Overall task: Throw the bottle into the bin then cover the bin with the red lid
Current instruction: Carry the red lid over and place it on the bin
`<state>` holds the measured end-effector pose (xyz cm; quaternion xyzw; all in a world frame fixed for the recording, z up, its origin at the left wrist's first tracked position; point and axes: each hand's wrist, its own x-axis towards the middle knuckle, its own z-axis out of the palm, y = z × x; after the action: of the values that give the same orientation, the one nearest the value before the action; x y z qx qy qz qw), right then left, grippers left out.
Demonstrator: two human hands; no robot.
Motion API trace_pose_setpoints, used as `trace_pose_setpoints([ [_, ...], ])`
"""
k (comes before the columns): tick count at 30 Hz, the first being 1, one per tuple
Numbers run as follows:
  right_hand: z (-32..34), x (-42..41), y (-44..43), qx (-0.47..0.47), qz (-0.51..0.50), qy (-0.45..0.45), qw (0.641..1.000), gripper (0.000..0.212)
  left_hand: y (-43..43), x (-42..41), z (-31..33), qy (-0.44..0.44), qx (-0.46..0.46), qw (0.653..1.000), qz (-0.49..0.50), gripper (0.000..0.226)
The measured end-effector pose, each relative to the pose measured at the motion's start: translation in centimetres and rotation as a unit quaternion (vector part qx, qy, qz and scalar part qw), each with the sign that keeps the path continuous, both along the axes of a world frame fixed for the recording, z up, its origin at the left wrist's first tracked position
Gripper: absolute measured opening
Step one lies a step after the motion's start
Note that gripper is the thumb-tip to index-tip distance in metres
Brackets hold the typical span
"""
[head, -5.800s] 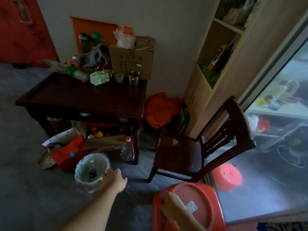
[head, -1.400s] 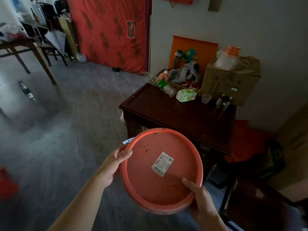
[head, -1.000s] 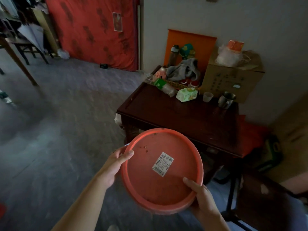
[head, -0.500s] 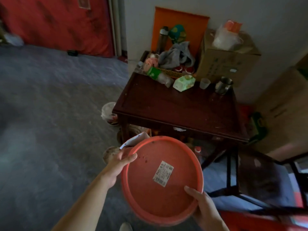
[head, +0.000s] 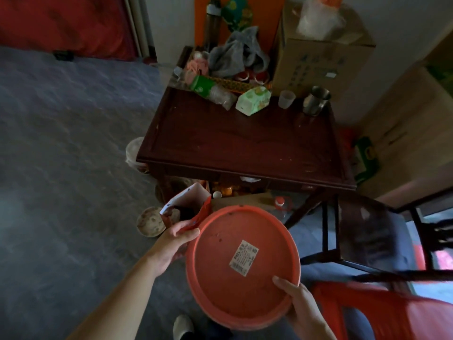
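Note:
I hold the round red lid [head: 220, 278] in both hands, its hollow underside with a white barcode sticker facing me. My left hand [head: 171, 246] grips its upper left rim and my right hand [head: 299, 303] grips its lower right rim. The lid hangs over the floor in front of the dark wooden table [head: 245, 143]. The bin and the thrown bottle are hidden, likely behind the lid. A clear bottle with a red cap [head: 280, 204] stands on the floor under the table.
A red and white paper bag [head: 188, 202] and a shallow bowl [head: 149, 220] lie on the floor left of the lid. A dark chair [head: 367, 231] stands at the right, a red stool [head: 382, 310] at lower right. Clutter and a cardboard box [head: 316, 57] fill the table's back.
My view has tipped down and moved closer to the table. The lid, still held in both hands, has moved lower and slightly right, toward the floor by the table.

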<state>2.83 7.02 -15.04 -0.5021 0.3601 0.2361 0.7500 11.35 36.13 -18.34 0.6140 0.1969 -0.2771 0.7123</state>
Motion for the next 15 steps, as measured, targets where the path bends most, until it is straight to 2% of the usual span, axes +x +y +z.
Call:
trace_pose_setpoints([
  [2, -0.8, 0.9, -0.6, 0.005, 0.007, 0.008, 1.000, 0.049, -0.4, 0.9, -0.6, -0.002, -0.002, 1.000, 0.008, 0.083],
  [4, -1.7, 2.0, -1.2, 0.011, 0.017, 0.016, 1.000, 0.056, -0.6, 1.6, -1.9, -0.006, 0.007, 1.000, 0.001, 0.094],
  [7, -4.1, 3.7, -2.2, 0.008, 0.031, 0.017, 0.999, 0.038, -0.9, 2.6, -4.7, -0.003, 0.019, 1.000, -0.022, 0.101],
  [11, -9.4, 6.3, -3.1, -0.005, 0.030, 0.023, 0.999, 0.031, -1.9, 4.1, -9.9, -0.007, 0.026, 0.999, -0.042, 0.082],
  [15, -17.4, 8.9, -3.1, 0.010, 0.023, 0.025, 0.999, 0.038, -2.1, 6.5, -18.1, -0.020, 0.033, 0.998, -0.051, 0.075],
])
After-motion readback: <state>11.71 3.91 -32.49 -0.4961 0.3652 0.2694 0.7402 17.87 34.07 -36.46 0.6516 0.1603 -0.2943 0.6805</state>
